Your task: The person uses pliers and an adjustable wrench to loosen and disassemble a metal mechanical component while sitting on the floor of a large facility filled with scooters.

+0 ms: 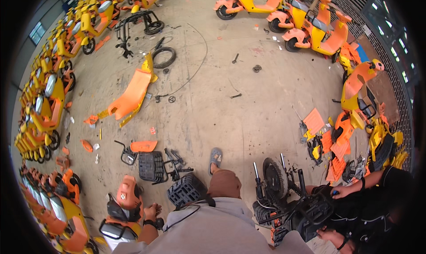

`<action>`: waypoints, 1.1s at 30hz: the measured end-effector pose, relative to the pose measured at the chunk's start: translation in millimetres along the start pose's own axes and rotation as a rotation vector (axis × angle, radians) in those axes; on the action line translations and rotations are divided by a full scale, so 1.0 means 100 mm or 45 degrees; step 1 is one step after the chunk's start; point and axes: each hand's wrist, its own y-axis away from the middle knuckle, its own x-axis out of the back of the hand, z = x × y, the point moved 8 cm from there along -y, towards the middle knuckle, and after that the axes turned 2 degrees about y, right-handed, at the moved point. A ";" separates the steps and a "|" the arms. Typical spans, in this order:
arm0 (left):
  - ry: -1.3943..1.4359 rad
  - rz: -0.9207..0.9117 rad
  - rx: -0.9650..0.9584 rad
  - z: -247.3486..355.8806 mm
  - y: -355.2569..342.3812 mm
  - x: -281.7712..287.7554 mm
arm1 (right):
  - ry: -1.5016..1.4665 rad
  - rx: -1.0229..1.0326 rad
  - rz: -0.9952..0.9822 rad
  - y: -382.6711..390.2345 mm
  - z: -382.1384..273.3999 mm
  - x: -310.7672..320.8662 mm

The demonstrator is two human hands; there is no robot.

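My left hand (152,211) is at the lower left, with a dark band at its wrist. Its fingers look loosely bent and apart, and nothing shows in them. Just left of it stands an orange scooter (128,194) with a black seat and rack. Ahead and to the right of the hand a black plastic basket (187,188) lies on the floor. My right hand is out of view. On my right a co-worker in black has one hand (341,192) and another hand (327,234) at a stripped black scooter frame (306,216).
A second black basket (151,166) and metal racks lie ahead. An orange-yellow body panel (133,92), a tire (163,57) and a bare frame (133,28) are farther left. Yellow-orange scooters (95,21) line the left side. Broken panels (339,147) pile up at right.
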 end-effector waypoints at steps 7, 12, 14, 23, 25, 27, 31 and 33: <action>0.025 -0.222 -0.407 2.80 -0.29 -1.73 | -0.173 0.034 0.331 -0.87 -1.50 2.23; 0.058 -0.290 -0.578 4.10 -0.42 -2.58 | -0.099 0.060 0.326 -1.35 -2.12 2.85; -0.004 -0.137 -0.457 4.28 -0.68 -2.81 | -0.019 0.023 0.262 -1.53 -2.27 2.86; 0.071 0.081 0.094 4.67 -2.12 -3.07 | -0.019 0.057 -0.073 -2.13 -3.87 2.57; -0.095 -0.004 0.013 5.25 -2.30 -3.37 | -0.043 0.144 -0.089 -2.41 -4.35 2.55; -0.090 -0.204 -0.117 5.70 -2.78 -3.59 | -0.060 0.264 -0.064 -2.85 -4.90 2.64; -0.203 -0.179 -0.252 7.23 -2.84 -4.27 | -0.265 0.235 0.063 -3.00 -6.23 3.59; -0.218 -0.192 -0.332 7.83 -2.99 -4.43 | -0.184 0.109 0.018 -3.26 -6.88 3.93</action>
